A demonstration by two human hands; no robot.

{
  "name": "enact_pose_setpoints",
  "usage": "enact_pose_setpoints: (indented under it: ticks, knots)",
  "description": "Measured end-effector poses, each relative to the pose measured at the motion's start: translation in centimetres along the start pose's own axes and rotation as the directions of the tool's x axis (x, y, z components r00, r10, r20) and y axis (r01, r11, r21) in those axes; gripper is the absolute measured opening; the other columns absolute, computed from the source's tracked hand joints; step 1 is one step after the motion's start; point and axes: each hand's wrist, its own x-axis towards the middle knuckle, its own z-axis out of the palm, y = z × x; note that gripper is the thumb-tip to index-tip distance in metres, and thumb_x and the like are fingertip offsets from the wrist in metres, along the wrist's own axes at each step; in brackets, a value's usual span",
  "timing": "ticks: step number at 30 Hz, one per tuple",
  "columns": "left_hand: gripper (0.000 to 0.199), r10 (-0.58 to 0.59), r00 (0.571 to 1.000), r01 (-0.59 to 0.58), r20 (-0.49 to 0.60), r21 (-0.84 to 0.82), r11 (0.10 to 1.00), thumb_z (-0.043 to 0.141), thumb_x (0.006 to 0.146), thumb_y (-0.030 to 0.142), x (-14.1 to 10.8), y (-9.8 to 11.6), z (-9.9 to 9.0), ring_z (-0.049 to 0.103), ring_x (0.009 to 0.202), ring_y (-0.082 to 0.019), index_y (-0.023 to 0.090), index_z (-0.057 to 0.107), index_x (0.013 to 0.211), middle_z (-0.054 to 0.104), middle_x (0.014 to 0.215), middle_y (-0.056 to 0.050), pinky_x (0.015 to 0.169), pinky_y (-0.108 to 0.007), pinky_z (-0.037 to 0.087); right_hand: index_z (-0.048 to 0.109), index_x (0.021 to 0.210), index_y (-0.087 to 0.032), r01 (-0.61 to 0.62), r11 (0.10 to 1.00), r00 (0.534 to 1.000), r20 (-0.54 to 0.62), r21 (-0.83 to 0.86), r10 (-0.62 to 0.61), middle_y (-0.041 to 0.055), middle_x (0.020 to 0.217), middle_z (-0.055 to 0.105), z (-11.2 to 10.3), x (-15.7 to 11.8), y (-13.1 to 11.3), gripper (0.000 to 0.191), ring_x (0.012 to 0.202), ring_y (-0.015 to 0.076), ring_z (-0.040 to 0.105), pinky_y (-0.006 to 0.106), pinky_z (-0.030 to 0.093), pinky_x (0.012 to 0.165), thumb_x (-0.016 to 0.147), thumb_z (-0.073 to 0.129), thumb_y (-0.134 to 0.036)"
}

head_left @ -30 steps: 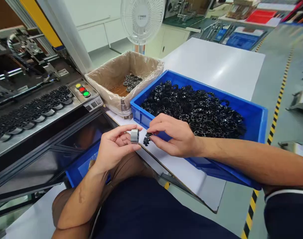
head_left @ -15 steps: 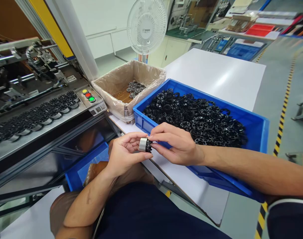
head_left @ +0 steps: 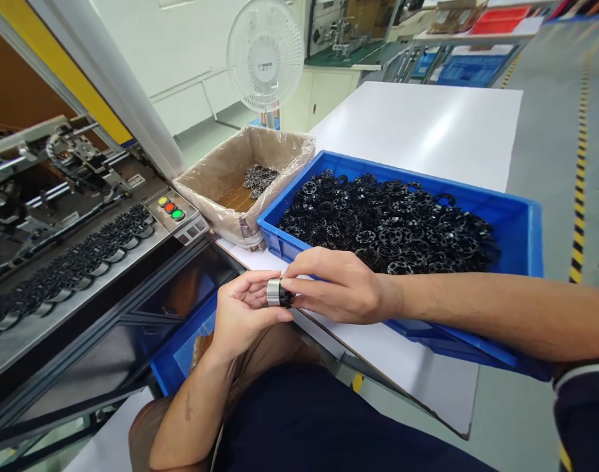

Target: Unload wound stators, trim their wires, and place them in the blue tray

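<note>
Left hand (head_left: 243, 314) pinches a silver ring (head_left: 273, 293) by fingertips, and right hand (head_left: 346, 288) grips a black toothed part (head_left: 284, 298) against its open side, both pieces about above the tabletop's (head_left: 407, 354) near edge. Uneven pressure could tilt and jam them; a slipping pinch could drop them beyond that edge. Farther out, a bump from the right forearm (head_left: 457, 301) might shift the blue crate (head_left: 287, 244).

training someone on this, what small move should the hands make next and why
Probably a light push of the black part toward the silver ring with the right hand, while the left hand steadies the ring: the two pieces meet between the hands, and black shows beyond the ring's edge. Whether it is fully seated can't be told.
</note>
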Motion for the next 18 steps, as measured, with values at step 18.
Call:
enact_pose_setpoints:
  ticks: [18]
  knots:
    - [0.034,0.023,0.998,-0.010,-0.050,0.260,0.965,0.076,0.085,0.030,0.2,-0.9,-1.8,0.075,0.090,-0.017,0.021,0.074,0.118,0.073,0.123,-0.010,0.082,-0.027,0.062,0.073,0.100,-0.012,-0.571,0.802,0.801,0.093,-0.176,0.591,0.0076,0.092,0.074,-3.1,-1.6,9.5,0.014,0.080,0.0152,0.067,0.032,0.056,0.077,0.089,0.070,-0.019]
